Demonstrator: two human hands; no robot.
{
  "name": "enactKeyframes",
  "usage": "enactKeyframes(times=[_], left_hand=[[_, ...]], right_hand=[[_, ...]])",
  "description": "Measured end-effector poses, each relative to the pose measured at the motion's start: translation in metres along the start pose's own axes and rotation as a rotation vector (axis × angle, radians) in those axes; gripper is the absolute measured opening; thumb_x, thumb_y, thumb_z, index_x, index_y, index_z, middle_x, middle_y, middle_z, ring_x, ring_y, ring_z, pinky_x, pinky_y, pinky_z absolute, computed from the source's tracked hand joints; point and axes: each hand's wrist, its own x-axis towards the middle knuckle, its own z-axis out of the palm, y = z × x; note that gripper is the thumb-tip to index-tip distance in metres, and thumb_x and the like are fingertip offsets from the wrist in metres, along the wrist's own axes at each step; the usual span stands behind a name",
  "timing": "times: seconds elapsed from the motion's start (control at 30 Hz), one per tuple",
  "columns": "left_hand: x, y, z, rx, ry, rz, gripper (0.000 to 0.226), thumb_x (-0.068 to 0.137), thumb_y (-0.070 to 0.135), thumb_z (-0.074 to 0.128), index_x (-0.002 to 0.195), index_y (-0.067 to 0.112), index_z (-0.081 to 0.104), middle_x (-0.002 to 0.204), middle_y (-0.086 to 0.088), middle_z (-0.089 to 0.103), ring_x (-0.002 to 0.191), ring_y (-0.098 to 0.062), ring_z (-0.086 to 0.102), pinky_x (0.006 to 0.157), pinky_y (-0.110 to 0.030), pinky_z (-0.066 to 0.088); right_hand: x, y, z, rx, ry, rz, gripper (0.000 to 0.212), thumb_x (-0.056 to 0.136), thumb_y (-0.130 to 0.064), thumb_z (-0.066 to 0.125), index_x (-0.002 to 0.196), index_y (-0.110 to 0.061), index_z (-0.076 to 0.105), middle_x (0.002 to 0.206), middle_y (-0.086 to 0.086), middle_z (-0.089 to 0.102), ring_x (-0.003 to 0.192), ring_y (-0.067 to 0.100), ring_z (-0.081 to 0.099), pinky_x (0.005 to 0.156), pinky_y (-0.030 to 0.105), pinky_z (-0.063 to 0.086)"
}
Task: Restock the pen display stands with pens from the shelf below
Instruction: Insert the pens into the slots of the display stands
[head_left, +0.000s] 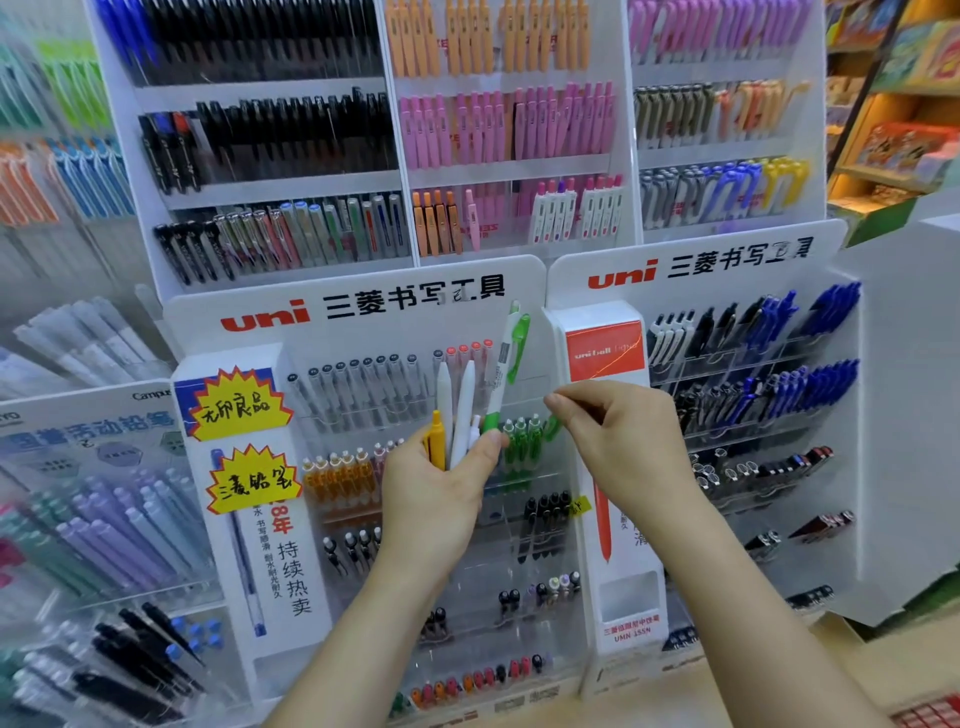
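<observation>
**Entry: one mixed handful of pens, held upright in front of the uni display stand (374, 332).**

Our left hand (441, 488) grips four pens together. They are a yellow pen (436, 439), two white pens (445, 405) and a green-and-white pen (501, 369). All have their long axes near vertical and their lower ends buried in the fist. The green-and-white pen stands tallest. It leans slightly right, with its clip end up near the stand's header. Our right hand (618, 436) is just beside the bunch, fingers curled and thumb and forefinger close together. We cannot tell whether they pinch anything. Behind are tiers holding a row of green pens (522, 441), orange pens (337, 473) and black pens (545, 514). Our hands and the bunch partly cover these tiers. A second uni stand (569, 280) adjoins on the right.
</observation>
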Motion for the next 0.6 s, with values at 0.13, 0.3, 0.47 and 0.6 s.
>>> enactKeyframes(times=[0.13,0.3,0.47,0.6], left_hand=[[0.000,0.001,-0.001,-0.017,-0.010,-0.006,0.017,0.085,0.024,0.069,0.089,0.008,0.072,0.050,-0.002,0.048,0.045,-0.014,0.041,0.046,-0.025,0.039],[0.002,0.001,-0.002,-0.058,-0.030,-0.023,0.015,0.085,0.023,0.071,0.090,0.009,0.072,0.053,-0.005,0.049,0.047,-0.015,0.040,0.045,-0.025,0.039],[-0.001,-0.001,-0.003,-0.178,-0.115,-0.091,0.018,0.088,0.022,0.067,0.079,0.009,0.075,0.046,-0.014,0.044,0.042,-0.015,0.035,0.044,-0.023,0.032],[-0.006,0.002,-0.003,-0.261,-0.214,-0.179,0.017,0.087,0.022,0.065,0.075,0.015,0.075,0.080,-0.038,0.060,0.041,-0.014,0.033,0.045,-0.025,0.028]], right_hand=[[0.002,0.008,0.005,-0.136,-0.067,-0.055,0.023,0.095,-0.028,0.062,0.086,-0.012,0.076,0.071,0.003,0.065,0.071,0.021,0.059,0.067,0.038,0.051],[0.001,0.017,0.018,-0.349,-0.003,-0.201,0.016,0.091,-0.025,0.066,0.091,-0.014,0.078,0.070,-0.003,0.045,0.075,0.021,0.046,0.057,0.030,0.036],[-0.004,0.015,0.018,-0.235,0.015,-0.105,0.027,0.097,-0.027,0.056,0.117,-0.016,0.071,0.078,-0.005,0.047,0.079,0.017,0.048,0.064,0.028,0.040],[-0.012,-0.021,0.001,0.582,-0.126,0.303,0.038,0.093,-0.038,0.054,0.126,-0.023,0.062,0.102,-0.007,0.070,0.090,-0.001,0.064,0.081,0.017,0.049]])
